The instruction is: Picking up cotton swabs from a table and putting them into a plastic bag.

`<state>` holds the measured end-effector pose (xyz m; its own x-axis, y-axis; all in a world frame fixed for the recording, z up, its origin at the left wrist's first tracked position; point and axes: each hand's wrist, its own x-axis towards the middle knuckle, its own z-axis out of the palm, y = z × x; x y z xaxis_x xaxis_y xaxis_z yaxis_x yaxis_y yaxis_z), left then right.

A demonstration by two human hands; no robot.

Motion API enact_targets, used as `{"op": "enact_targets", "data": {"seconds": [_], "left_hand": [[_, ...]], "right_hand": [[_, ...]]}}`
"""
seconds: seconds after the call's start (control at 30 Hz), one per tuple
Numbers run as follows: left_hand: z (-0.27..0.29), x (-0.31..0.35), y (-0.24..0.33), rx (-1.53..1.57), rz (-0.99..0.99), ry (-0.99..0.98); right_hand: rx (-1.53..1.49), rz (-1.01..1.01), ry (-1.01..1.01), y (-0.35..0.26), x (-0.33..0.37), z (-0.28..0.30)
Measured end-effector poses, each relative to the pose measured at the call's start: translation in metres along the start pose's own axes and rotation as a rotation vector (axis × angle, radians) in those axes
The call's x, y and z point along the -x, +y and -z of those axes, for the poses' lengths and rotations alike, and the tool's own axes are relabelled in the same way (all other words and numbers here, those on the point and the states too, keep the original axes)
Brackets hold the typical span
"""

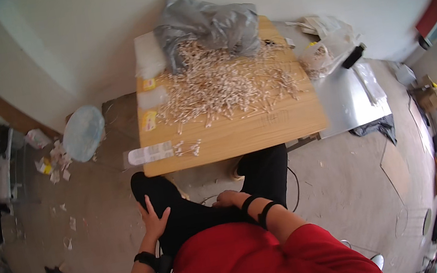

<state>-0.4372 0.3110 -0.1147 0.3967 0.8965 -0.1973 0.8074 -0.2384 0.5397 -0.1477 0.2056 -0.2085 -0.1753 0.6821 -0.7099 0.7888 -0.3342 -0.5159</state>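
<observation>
My left hand (pixel 154 218) rests on my left thigh, fingers spread and holding nothing. My right hand (pixel 230 198) lies in my lap by the right thigh, its fingers curled in and partly hidden; nothing shows in it. In front of my knees, a large loose heap of cotton swabs (pixel 217 88) covers much of a wooden table (pixel 241 136). A grey plastic bag (pixel 201 17) slumps over the heap's far side. At the near left corner lies a flat white printed pouch (pixel 150 154), with a few loose swabs (pixel 191 148) beside it.
Clear plastic packets (pixel 153 98) with yellow labels line the table's left side. To the right, a metallic surface (pixel 346 100) bears a plastic bag of swabs (pixel 320 58) and a black object (pixel 353 56). A round pale stool (pixel 83 133) and scraps (pixel 58 160) are on the left.
</observation>
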Motion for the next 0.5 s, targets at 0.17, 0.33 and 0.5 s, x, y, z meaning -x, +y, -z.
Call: {"op": "enact_targets", "data": {"seconds": [0.17, 0.33, 0.5], "left_hand": [[0.001, -0.003, 0.02, 0.025, -0.006, -0.063], [-0.012, -0.001, -0.016, 0.065, -0.068, -0.11], [0.009, -0.012, -0.002, -0.12, 0.142, -0.327]], "right_hand": [[0.097, 0.041, -0.058, 0.018, 0.011, 0.011], [0.008, 0.113, 0.156, 0.012, -0.006, 0.009], [-0.429, -0.037, 1.123, 0.042, 0.062, 0.126]]}}
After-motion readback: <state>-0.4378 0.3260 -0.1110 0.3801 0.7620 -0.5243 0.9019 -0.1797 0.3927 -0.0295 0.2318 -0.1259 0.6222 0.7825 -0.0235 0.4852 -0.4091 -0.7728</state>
